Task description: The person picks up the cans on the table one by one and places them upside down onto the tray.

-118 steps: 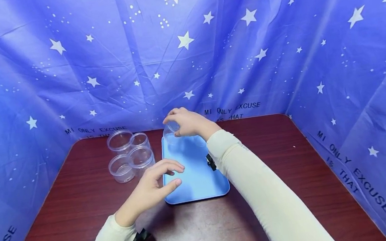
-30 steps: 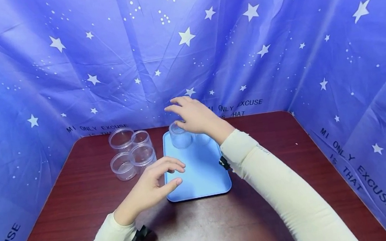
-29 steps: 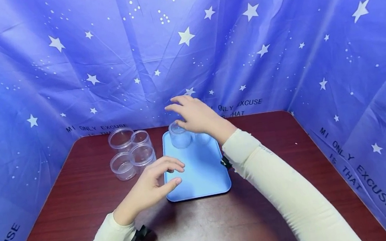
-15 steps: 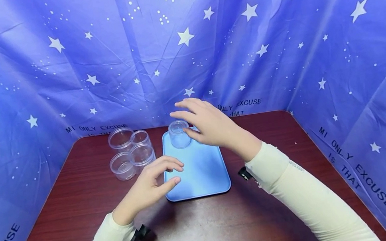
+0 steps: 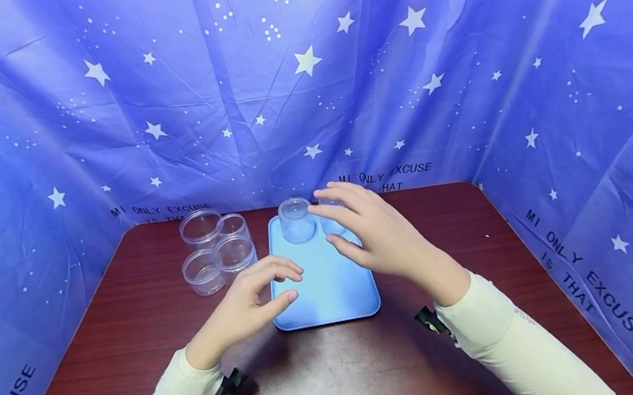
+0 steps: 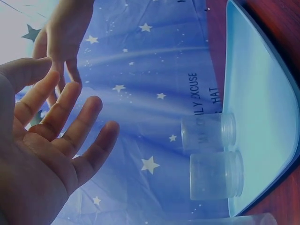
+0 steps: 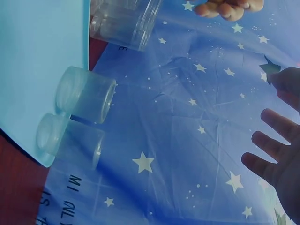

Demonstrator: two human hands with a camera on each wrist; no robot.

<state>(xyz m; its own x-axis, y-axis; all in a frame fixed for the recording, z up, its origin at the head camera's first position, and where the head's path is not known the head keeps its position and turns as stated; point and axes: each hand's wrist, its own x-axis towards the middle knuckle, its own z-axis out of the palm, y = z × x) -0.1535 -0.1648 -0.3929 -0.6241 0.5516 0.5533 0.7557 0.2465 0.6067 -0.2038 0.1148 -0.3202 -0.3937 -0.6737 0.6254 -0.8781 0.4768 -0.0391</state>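
Two clear plastic jars stand on the back end of a light blue tray (image 5: 324,289). The left jar (image 5: 297,226) is in plain sight; the right jar (image 6: 204,133) is partly hidden behind fingers in the head view. In the left wrist view both have a ridged, narrower ring at the tray end. My right hand (image 5: 389,238) hovers over the tray's right side, fingers spread and holding nothing; in the head view they overlap the right jar. My left hand (image 5: 241,312) hangs at the tray's left edge, fingers relaxed, thumb apart, with nothing in it.
Left of the tray, several clear round containers stand close together: a wide one (image 5: 200,228), a narrow one (image 5: 232,224), a low one (image 5: 203,277) and another (image 5: 234,253). They stand on a dark red wooden table (image 5: 131,326). A blue star-printed curtain (image 5: 191,94) surrounds it.
Earlier my right hand held the left jar at the tray's back; it has let go and drawn back to the right and nearer. The jar stays on the tray. My left hand has barely moved.
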